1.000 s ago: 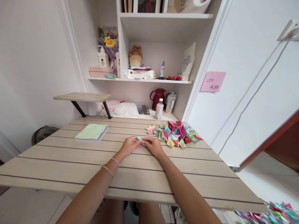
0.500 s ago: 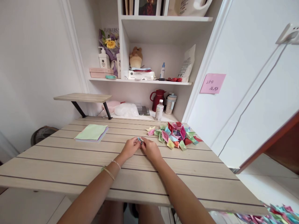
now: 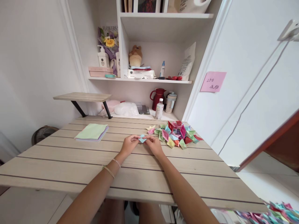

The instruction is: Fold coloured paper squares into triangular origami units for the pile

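A small light-blue folded paper (image 3: 142, 139), diamond-shaped from above, is held just over the table between both hands. My left hand (image 3: 130, 145) pinches its left corner, and my right hand (image 3: 153, 145) grips the right corner. To the right of my right hand lies a heap of folded paper boats (image 3: 174, 135) in pink, red, green, yellow and blue. A stack of square paper sheets (image 3: 92, 131), light green on top, rests on the left of the table.
The slatted wooden table (image 3: 93, 161) reaches a white shelf unit. A small raised stand (image 3: 83, 97) is at the back left. A plastic bottle (image 3: 159, 109) and a red jug (image 3: 158, 99) stand behind the boats. More folded papers (image 3: 275, 213) lie at lower right, beyond the table edge.
The blue paper was mostly covered by my fingers and turned between them; now it is spread into a diamond held at both corners. My hands have shifted slightly apart.
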### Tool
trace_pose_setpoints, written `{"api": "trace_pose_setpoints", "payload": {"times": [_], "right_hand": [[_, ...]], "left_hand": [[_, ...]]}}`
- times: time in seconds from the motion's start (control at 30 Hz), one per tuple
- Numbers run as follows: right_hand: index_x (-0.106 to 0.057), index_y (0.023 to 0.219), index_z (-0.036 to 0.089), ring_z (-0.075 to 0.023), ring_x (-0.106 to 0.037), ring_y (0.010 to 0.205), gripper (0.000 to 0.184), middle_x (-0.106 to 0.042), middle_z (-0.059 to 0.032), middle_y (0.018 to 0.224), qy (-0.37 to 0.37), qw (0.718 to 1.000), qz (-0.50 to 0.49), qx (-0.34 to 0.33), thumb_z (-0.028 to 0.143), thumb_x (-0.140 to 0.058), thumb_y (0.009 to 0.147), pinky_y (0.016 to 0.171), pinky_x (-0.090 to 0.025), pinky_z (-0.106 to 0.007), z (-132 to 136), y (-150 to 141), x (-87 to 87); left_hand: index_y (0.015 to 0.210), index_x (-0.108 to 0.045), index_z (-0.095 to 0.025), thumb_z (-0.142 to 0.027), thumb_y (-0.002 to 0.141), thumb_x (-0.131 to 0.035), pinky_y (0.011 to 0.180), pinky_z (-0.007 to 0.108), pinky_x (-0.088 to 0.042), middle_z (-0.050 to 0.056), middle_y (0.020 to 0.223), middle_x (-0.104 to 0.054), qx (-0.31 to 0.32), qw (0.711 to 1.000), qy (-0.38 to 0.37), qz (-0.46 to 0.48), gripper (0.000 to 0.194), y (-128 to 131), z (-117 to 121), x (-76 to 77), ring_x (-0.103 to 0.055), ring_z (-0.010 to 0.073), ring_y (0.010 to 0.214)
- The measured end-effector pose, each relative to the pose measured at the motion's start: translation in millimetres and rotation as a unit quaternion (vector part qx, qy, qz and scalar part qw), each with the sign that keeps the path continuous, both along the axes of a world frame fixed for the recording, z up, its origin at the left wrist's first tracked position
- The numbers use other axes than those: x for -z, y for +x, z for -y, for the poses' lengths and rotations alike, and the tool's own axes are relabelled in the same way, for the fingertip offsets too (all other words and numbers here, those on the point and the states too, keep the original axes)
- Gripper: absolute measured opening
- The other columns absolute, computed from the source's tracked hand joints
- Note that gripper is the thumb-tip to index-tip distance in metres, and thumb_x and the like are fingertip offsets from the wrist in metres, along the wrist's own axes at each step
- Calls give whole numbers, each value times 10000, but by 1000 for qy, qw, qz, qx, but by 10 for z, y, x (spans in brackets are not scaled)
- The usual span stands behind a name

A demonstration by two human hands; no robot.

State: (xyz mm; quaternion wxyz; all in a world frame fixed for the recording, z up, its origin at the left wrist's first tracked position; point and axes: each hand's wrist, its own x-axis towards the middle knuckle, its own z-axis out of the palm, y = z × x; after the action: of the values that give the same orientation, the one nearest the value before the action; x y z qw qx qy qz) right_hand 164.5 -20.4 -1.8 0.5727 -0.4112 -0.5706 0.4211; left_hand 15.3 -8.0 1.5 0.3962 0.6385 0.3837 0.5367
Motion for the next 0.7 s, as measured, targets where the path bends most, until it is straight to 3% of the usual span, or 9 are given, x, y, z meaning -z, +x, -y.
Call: {"api": "trace_pose_setpoints", "payload": {"times": [0.13,0.3,0.47,0.7], "right_hand": [[-626,753,156,-167,-608,669,188,-664,-43,734,5,1000,16,6,322,-559,694,631,-481,-273,-17,27,31],[-566,1027,184,-159,-612,637,334,-673,-23,740,72,991,105,30,315,-574,719,602,-486,-275,-1,54,24],[-657,848,225,-160,-615,692,161,-677,-30,852,155,951,257,72,282,-526,774,647,-478,-275,28,97,-41],[-666,802,230,-171,-602,731,122,-673,-21,806,184,907,365,102,245,-556,752,680,-444,-271,61,122,-68]], "left_hand": [[765,-647,-135,-275,652,-643,721,297,-498,77,765,-679,-7,1000,-9,1,180,-16,-26,37,-635,183,743],[862,-631,-136,-309,613,-691,672,282,-498,58,739,-672,1,1000,23,-17,309,-15,-30,53,-627,165,692],[780,-665,-165,-342,723,-594,670,278,-473,60,762,-674,0,989,96,-114,199,-55,1,-16,-610,171,711],[714,-654,-181,-288,782,-528,656,255,-425,46,739,-632,-10,954,182,-239,179,-105,40,-95,-559,151,714]]}}
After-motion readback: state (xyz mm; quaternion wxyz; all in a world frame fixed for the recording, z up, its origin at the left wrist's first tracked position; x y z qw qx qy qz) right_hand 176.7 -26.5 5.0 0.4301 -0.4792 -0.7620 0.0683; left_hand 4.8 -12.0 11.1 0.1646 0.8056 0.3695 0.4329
